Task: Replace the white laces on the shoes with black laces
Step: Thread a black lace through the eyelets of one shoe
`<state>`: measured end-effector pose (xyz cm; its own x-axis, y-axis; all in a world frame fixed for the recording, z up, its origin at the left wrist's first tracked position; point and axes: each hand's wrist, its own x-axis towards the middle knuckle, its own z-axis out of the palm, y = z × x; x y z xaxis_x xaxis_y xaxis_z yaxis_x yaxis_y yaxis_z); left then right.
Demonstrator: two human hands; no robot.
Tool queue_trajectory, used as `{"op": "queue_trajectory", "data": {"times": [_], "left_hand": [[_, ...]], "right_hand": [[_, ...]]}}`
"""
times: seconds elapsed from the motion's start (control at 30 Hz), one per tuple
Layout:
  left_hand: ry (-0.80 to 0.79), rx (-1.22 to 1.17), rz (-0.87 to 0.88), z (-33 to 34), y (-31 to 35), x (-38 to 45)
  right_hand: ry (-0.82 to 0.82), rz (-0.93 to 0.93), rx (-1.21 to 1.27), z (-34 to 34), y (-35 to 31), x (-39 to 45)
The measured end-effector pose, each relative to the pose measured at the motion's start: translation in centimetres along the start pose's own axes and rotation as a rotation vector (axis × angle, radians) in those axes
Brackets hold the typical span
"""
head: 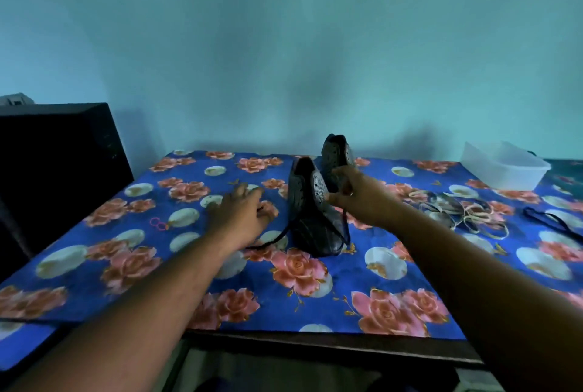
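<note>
Right hand [356, 196] pinches black lace [345, 227] beside near shoe [312, 211]; left hand [243, 211] hovers spread, leftward.

No text, label, brand, number or sign can be read anywhere in this view. The two dark perforated shoes [310, 202] show no legible logo, and the blue floral tablecloth [299, 293], the translucent white plastic tub [504, 167] and the black box [56, 151] at the left carry only pattern or plain surface.
</note>
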<state>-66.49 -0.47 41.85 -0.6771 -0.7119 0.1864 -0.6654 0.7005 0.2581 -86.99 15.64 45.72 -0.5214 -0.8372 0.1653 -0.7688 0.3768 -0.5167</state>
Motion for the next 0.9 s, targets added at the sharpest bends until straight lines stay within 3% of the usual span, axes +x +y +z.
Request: {"op": "queue_trajectory", "data": {"times": [0.07,0.2,0.37,0.5,0.6,0.73,0.9], "left_hand": [[0.038,-0.169,0.082,1.9,1.1,0.0],[0.129,-0.226,0.157,4.4,2.8,0.0],[0.211,-0.496,0.042,5.4,2.5,1.6],[0.24,-0.424,0.032,5.8,2.1,2.4],[0.277,-0.481,0.104,7.1,2.2,1.9],[0.237,-0.568,0.199,7.9,2.3,1.8],[0.159,-0.651,0.241,8.1,2.1,1.6]], "right_hand": [[-0.031,-0.019,-0.065,1.5,0.1,0.0],[-0.042,-0.047,-0.228,2.9,0.3,-0.1],[0.133,0.018,-0.059,2.9,1.7,1.1],[0.222,-0.104,-0.245,3.9,1.5,1.3],[0.187,-0.248,-0.262,4.2,0.4,1.0],[0.053,-0.288,-0.326,4.8,0.2,1.5],[0.031,-0.318,-0.128,4.6,1.4,2.2]]}}
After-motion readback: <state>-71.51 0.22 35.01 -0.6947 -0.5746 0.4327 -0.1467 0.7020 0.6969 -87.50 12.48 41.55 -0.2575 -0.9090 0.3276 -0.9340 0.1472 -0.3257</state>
